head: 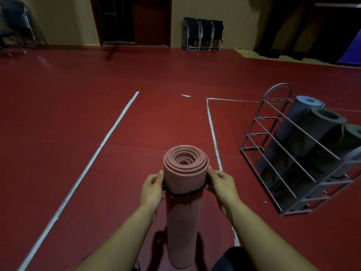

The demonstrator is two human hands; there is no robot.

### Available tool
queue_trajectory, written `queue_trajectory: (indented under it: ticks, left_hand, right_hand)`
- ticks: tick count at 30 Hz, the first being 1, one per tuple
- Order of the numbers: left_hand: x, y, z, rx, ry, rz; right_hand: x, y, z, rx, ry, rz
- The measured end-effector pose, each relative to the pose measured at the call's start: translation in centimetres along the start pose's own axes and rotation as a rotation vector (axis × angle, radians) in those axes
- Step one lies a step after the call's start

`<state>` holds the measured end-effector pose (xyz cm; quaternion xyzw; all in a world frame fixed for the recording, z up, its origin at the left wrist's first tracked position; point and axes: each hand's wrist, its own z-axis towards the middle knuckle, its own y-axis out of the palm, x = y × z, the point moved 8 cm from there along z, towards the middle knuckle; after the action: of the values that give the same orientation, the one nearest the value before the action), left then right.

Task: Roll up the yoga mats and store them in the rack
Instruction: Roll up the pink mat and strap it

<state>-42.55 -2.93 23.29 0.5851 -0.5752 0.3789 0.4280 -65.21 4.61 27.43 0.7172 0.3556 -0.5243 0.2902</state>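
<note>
Both hands are working a thin black band (184, 193) that's sitting around the upper part of a rolled pink yoga mat (183, 212): the left hand (151, 189) is pinching the band on the left side of the roll, and the right hand (221, 185) is pinching it on the right side, fingers curled in against the mat on both sides. The mat is standing upright on the red floor (78, 114) right in front of the person, near the bottom middle of the scene, spiral end facing up. Two pale tape lines (109, 137) are running along the floor either side of it. Off to the right, well apart from the pink roll, a grey wire rack (273, 133) is sitting on the floor and already holding a few rolled mats: a blue mat (298, 116) at the far end and darker grey mats (316, 132) nearer. Way at the far wall some folded black chairs (203, 34) are leaning beside a dark doorway (134, 20).
</note>
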Motion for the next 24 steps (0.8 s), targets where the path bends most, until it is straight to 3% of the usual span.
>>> queue_trajectory:
  ticks: [9, 19, 24]
  left_hand:
    - [-1.6, -0.8, 2.6, 0.047, 0.123, 0.268]
    - [-10.4, -0.2, 7.7, 0.049, -0.13, 0.448]
    - [-13.6, 0.2, 8.4, 0.007, -0.208, 0.471]
  right_hand:
    - [3.4, 0.3, 2.0, 0.045, 0.084, -0.104]
    - [13.3, -2.4, 6.6, 0.172, 0.328, -0.286]
    - [17.7, -2.7, 7.2, 0.12, 0.434, -0.356]
